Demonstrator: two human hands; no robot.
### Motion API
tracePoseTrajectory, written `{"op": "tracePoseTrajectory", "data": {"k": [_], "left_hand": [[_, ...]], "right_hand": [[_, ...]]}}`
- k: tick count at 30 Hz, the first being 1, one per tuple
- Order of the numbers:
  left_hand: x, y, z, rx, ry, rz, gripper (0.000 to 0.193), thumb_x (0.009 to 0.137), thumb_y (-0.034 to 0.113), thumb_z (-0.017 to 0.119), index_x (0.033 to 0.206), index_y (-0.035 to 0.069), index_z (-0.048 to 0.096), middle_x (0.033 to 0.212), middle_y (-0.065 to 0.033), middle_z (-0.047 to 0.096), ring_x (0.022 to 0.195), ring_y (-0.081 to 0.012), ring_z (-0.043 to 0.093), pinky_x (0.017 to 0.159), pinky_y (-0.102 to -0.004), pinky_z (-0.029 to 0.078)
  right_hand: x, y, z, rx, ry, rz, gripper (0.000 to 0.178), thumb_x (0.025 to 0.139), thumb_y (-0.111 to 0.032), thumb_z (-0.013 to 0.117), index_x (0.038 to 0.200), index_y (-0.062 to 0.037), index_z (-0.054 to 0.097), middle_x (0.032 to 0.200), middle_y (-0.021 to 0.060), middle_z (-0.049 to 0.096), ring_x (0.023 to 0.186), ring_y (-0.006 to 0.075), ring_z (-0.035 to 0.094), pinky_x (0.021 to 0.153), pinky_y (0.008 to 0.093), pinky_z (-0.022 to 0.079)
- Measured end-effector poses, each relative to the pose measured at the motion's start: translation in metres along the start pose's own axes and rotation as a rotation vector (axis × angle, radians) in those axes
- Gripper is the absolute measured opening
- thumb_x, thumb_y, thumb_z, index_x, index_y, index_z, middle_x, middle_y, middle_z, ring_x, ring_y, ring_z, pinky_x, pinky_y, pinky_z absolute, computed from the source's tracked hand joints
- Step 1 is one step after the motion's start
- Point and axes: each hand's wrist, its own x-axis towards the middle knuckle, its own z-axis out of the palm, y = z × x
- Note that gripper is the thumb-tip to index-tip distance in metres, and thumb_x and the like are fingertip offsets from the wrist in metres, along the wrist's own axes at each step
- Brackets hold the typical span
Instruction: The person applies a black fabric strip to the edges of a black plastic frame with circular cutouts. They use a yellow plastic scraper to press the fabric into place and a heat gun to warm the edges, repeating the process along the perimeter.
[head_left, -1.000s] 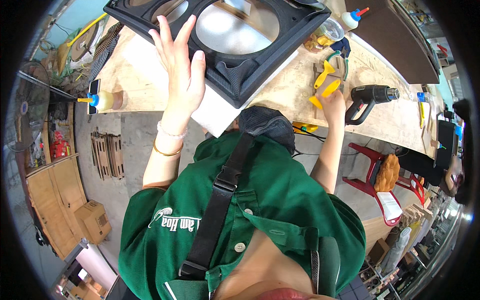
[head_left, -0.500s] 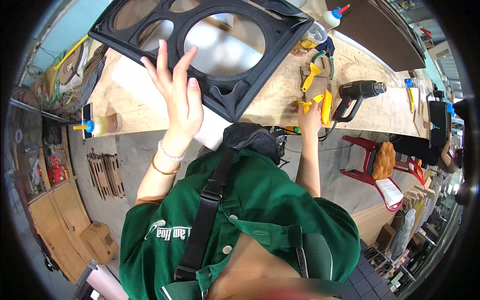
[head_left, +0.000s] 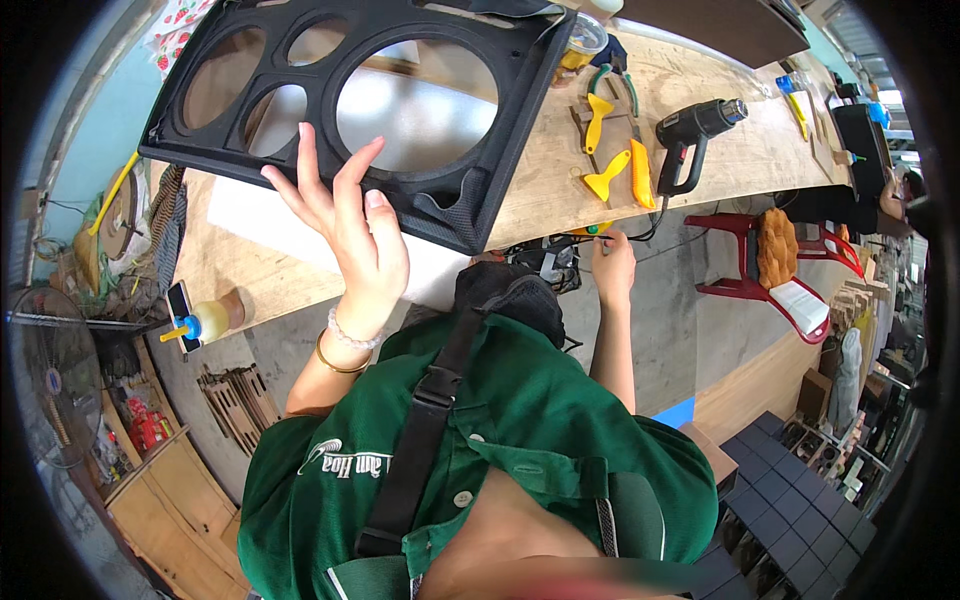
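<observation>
i stand near and see a big black frame with round holes, over the left part of the worktop. its closest corner comes to the worktop's near edge. a white sheet lies under it and pokes out past that edge. the left hand has its fingers spread wide against the frame's near side. that looks like a good way to steady it: wide and soft, with no hard poke at the loose black cloth by the corner. the right hand is at the worktop's near edge, close to a dark cord. its fingers are curled, but i cannot tell if they pinch anything. i think it should go gently there, as a tug on the cord could drag the heat gun. the gun's nose points away from the frame, which seems safe. two yellow scrapers and a yellow-handled tool lie between gun and frame. as for writing, the green shirt has white letters, upside down from here. any words on the gun are too small to read.
</observation>
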Motion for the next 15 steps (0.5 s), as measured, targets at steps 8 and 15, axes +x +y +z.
{"op": "tracePoseTrajectory", "data": {"k": [8,15], "left_hand": [[0.000,0.007,0.003,0.039,0.036,-0.030,0.041,0.086,0.009,0.042,0.121,0.006,0.063,0.154,-0.0257,0.030,0.149,-0.0411,0.011,0.119,-0.0580,-0.006],[-0.001,0.010,0.003,0.054,0.038,-0.080,0.038,0.087,0.009,0.043,0.118,0.009,0.065,0.156,-0.0205,0.031,0.149,-0.0466,0.005,0.119,-0.0578,-0.002]], "right_hand": [[0.052,0.015,-0.011,0.022,0.065,-0.081,0.024,0.087,-0.021,0.066,0.107,-0.0073,0.063,0.100,0.0148,0.067,0.093,0.0352,0.066,0.078,0.0475,0.052],[0.044,-0.007,0.037,-0.246,0.065,-0.256,0.028,0.087,-0.017,0.059,0.102,0.0068,0.059,0.099,0.0246,0.062,0.092,0.0425,0.063,0.078,0.0470,0.054]]}}
